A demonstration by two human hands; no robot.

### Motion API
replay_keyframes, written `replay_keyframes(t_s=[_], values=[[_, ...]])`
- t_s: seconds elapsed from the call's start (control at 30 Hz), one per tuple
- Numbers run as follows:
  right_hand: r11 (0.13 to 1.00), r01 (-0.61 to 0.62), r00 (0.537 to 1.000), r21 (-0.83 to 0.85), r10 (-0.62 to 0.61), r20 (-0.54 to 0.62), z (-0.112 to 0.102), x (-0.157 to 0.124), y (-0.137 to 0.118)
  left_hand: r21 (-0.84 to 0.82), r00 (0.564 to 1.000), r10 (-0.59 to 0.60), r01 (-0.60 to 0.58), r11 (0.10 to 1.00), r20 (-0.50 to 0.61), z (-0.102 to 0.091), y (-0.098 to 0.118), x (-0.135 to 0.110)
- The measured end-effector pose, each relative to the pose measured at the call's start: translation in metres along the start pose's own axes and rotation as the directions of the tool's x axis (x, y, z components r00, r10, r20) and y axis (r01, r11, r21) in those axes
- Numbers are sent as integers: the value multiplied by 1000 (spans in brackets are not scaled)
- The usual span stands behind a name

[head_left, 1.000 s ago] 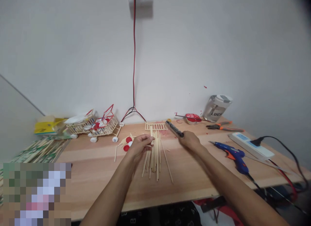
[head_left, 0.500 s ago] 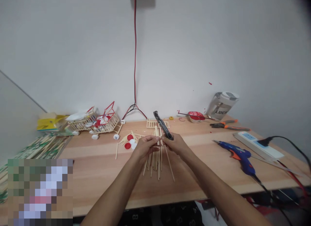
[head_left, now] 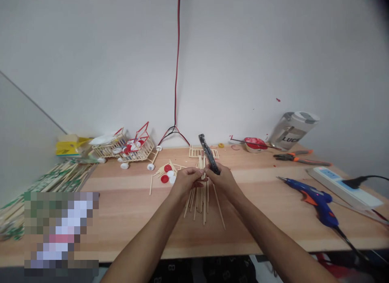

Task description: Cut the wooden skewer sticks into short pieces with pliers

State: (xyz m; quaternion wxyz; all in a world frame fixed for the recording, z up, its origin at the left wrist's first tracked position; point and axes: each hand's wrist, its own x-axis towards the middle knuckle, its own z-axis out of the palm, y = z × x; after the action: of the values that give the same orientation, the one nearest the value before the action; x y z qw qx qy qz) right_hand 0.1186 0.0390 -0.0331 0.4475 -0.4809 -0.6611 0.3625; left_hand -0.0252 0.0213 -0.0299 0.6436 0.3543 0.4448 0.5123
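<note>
My right hand (head_left: 223,176) is closed around a slim dark tool (head_left: 209,154) with a shiny metal head, which slants up and to the left; its exact kind is unclear. Close against it, my left hand (head_left: 187,181) has thumb and fingers pinched together, and what lies between them is too small to make out. Both hands meet above a loose bundle of thin wooden sticks (head_left: 199,204), partly covering it. One stick (head_left: 220,208) lies apart at the right of the bundle.
Left of my hands lie red and white discs (head_left: 168,168) and short sticks. Farther back stand small stick carts (head_left: 138,150) and a stick grid (head_left: 194,152). A blue glue gun (head_left: 313,198), pliers (head_left: 299,156), a power strip (head_left: 343,185) and a red paint dish (head_left: 255,144) occupy the right.
The whole scene has shifted slightly right in view as the camera turned a little left. Both hands keep their pose over the sticks.
</note>
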Motion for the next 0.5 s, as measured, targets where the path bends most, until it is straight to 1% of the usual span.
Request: replay_keyframes(t_s=[0.07,0.13,0.3,0.4,0.5], values=[[1000,22,1000,21,-22,-5,0,0,3,-34,999,-33,33,999,16,0,-1,1],[998,16,1000,68,-17,16,0,0,5,-69,997,-61,64,996,39,0,0,1],[974,-123,988,192,102,114,-5,-3,-2,-108,994,-53,63,992,98,2,3,0],[962,-143,987,233,122,102,-8,-3,-7,-49,994,-48,54,997,103,5,4,-2],[976,-99,995,192,92,45,-9,-1,-6,65,993,-42,35,997,108,7,3,-4]])
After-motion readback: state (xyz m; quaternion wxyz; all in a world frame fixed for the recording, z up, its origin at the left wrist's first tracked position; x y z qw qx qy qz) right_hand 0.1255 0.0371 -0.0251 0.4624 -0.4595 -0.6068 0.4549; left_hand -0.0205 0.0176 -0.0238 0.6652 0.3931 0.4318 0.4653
